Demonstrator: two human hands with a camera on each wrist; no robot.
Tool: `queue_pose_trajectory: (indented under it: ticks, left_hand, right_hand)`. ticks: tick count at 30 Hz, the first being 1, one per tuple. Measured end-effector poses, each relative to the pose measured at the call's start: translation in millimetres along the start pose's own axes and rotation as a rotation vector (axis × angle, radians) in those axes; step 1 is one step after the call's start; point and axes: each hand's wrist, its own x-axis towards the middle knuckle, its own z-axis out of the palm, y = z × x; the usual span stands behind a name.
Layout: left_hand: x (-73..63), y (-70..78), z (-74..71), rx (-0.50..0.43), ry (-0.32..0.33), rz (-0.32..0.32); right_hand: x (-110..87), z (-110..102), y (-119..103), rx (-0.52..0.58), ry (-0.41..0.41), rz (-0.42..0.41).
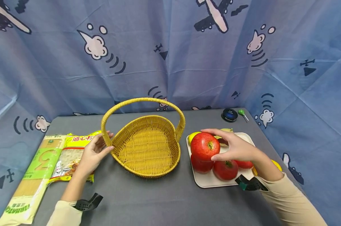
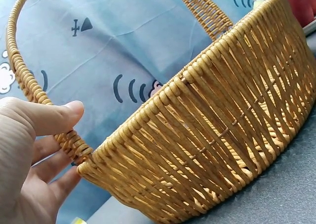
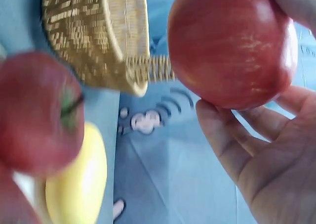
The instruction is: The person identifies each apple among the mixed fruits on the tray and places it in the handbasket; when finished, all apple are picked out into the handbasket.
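A yellow wicker basket (image 1: 146,147) with a tall arched handle stands mid-table, and nothing lies inside it. My left hand (image 1: 95,152) grips the foot of its handle on the left; in the left wrist view the thumb (image 2: 61,116) lies across the woven handle (image 2: 29,85). Over the white tray (image 1: 207,183), my right hand (image 1: 235,146) holds a red apple (image 1: 205,146) between thumb and fingers. The right wrist view shows this apple (image 3: 232,46) raised above the others. On the tray are more red apples (image 1: 225,170) and a yellow fruit (image 1: 193,137), partly hidden by my hand.
Left of the basket lie a yellow pasta bag (image 1: 69,161) and a long noodle packet (image 1: 35,175). At the back right sit a round dark tin (image 1: 229,115) and a green lollipop (image 1: 241,112). A patterned blue curtain (image 1: 142,47) hangs behind the table.
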Motion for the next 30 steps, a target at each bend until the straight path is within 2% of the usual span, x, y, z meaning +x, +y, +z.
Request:
queue_pose_trajectory:
  ticks: [2,13,21,30]
  left_hand:
    - [0.0,0.2,0.0,0.0,0.003,0.0]
    - [0.6,1.3,0.4,-0.001,0.011,0.004]
    - [1.1,-1.0,0.2,-0.022,0.007,-0.001]
    - [1.3,-0.1,0.0,-0.022,0.006,-0.006]
  right_hand:
    - [7.3,7,-5,0.031,-0.012,-0.002]
    - [56.1,49,-35,0.033,0.0,-0.039]
    - [104.3,77,-48,0.012,0.018,-0.057]
    - [161.2,93,-50,0.02,-0.018,-0.067]
